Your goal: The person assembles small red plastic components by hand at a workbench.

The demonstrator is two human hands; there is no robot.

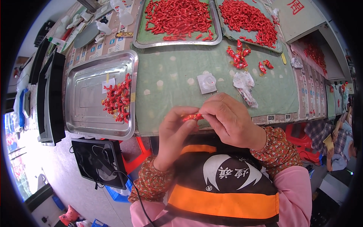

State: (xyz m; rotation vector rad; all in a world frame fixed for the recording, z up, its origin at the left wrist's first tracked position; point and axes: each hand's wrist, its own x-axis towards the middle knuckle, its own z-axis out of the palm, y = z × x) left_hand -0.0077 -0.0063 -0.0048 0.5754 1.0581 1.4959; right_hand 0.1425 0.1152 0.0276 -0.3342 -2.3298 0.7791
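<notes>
My left hand [177, 128] is closed around a small red figure with yellow markings [193, 117], held between thumb and fingers just above the table's near edge. From the other side my right hand [230, 120] meets it, its thumb and forefinger pinched at the figure's right end. Whether a finer part sits in that pinch is hidden. Just beyond the hands, a small clear round dish [208, 81] stands on a white square. To its right lies a crumpled, stained tissue [245, 89]. Farther back are a cluster of red-and-yellow figures [237, 59] and two loose ones [265, 66].
A metal tray [81, 94] at left holds a heap of red figures. At the back, a metal tray [177, 44] and a green-lined tray [278, 47] carry many red pieces. Green dotted cloth [162, 75] covers the table. White bottles [123, 15] stand back left; another person [338, 140] sits at right.
</notes>
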